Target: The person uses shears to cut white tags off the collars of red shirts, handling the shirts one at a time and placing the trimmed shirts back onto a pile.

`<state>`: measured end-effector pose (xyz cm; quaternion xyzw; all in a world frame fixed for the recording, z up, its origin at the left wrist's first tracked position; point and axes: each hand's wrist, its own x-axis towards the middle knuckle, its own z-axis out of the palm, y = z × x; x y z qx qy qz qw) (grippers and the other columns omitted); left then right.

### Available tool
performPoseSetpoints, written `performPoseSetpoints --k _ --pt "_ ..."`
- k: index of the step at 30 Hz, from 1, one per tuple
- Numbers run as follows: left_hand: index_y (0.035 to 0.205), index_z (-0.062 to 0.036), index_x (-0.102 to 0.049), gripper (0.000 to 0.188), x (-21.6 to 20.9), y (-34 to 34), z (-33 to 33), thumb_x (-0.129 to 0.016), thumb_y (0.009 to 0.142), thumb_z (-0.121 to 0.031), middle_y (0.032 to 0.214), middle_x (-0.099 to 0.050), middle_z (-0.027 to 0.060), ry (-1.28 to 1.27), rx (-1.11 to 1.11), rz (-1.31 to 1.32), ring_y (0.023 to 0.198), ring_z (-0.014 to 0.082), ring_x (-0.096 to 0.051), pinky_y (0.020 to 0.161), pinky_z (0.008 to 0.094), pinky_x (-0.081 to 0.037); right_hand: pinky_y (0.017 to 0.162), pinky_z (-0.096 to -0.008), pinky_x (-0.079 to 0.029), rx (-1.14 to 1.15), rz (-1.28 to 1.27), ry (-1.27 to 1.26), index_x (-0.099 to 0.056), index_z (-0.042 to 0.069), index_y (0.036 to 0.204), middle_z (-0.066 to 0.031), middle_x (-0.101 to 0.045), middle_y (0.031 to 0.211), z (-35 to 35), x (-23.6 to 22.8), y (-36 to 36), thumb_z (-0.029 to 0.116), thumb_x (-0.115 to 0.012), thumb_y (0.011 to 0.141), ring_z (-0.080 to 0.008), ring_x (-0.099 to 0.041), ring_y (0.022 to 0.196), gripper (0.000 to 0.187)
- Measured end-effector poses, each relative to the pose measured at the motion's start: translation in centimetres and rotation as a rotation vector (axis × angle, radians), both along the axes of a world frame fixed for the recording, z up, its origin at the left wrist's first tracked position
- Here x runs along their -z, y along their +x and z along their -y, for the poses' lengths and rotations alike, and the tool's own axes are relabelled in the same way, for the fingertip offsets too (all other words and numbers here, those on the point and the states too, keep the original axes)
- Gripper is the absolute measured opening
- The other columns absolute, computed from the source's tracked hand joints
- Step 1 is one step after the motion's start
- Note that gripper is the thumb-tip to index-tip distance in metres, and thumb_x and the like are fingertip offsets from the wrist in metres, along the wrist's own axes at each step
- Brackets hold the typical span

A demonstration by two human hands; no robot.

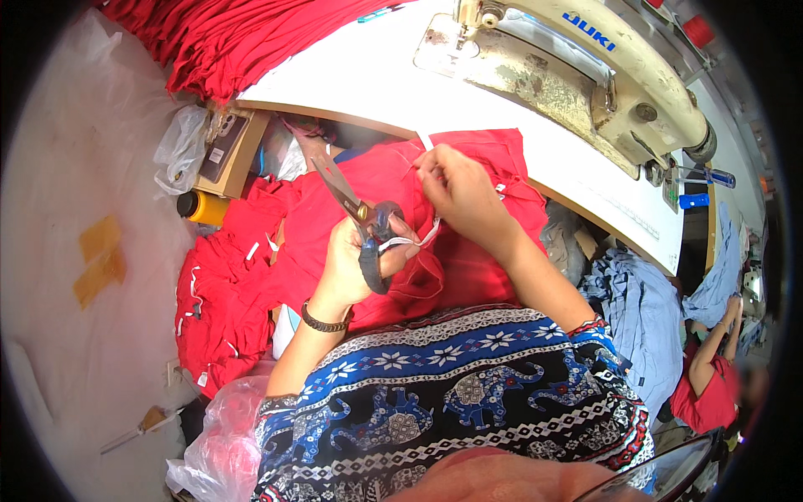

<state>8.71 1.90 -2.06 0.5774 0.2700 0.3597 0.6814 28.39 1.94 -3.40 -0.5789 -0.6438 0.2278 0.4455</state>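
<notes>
Dark-handled scissors point(339, 186) sit in my left hand point(345, 263), which is closed around the handles. Their blades point up and to the left over red cloth. A narrow white tape point(429, 234) runs by the left fingers toward the right hand. My right hand point(462, 191) is closed in a pinch over the red garment point(489, 151). Fine threads show by its fingertips, but what it grips is too small to make out. The garment spreads across my lap and up to the table edge.
A sewing machine point(560, 75) stands on the white table point(343, 71). Red pieces point(217, 42) are stacked at the table's far left. More red garments point(222, 293) lie at left, near a yellow container point(203, 207). Blue clothes point(640, 309) hang at right; another person point(707, 389) sits beyond.
</notes>
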Motion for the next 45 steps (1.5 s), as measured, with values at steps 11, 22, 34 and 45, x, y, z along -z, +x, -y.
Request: performPoseSetpoints --k 11,22,34,45 --pt "0.085 -0.0003 -0.064 0.015 0.6 -0.5 0.3 -0.070 0.071 0.003 0.081 -0.065 0.0049 0.056 0.066 -0.069 0.075 0.0124 -0.061 0.069 0.0267 -0.049 0.057 -0.0234 -0.044 -0.108 -0.290 -0.523 -0.063 0.000 0.085 -0.0029 -0.062 0.068 0.7 2.1 3.3 0.021 -0.063 0.089 -0.0069 -0.054 0.061 0.021" --pt "0.082 -0.0008 -0.063 0.013 -0.8 -0.6 1.2 -0.072 0.073 0.002 0.081 -0.065 0.0049 0.016 0.103 -0.132 0.075 0.0123 -0.062 0.068 0.0267 -0.049 0.056 -0.0167 -0.040 -0.178 -0.626 -0.384 -0.058 0.002 0.098 0.0062 -0.055 0.077 -0.7 2.1 0.8 0.008 -0.059 0.091 0.0014 -0.048 0.064 0.010" --pt "0.087 -0.0035 -0.060 0.017 1.4 -1.0 1.2 -0.071 0.076 0.003 0.076 -0.060 -0.0006 -0.053 -0.371 0.005 0.067 0.0056 -0.055 0.059 0.0200 -0.044 0.059 -0.0256 -0.045 -0.206 -0.376 -0.115 -0.066 -0.003 0.098 -0.0075 -0.065 0.078 2.5 2.7 -3.6 0.011 -0.063 0.088 -0.0119 -0.057 0.064 0.018" --pt "0.093 -0.0046 -0.054 0.023 2.2 -1.6 1.4 -0.067 0.078 0.007 0.088 -0.063 0.0059 -0.061 -0.445 0.100 0.071 0.0085 -0.059 0.060 0.0206 -0.046 0.051 -0.0199 -0.039 -0.237 -0.513 -0.267 -0.067 0.001 0.105 0.0025 -0.057 0.068 4.2 1.0 -3.6 0.009 -0.059 0.092 -0.0030 -0.050 0.058 0.018"
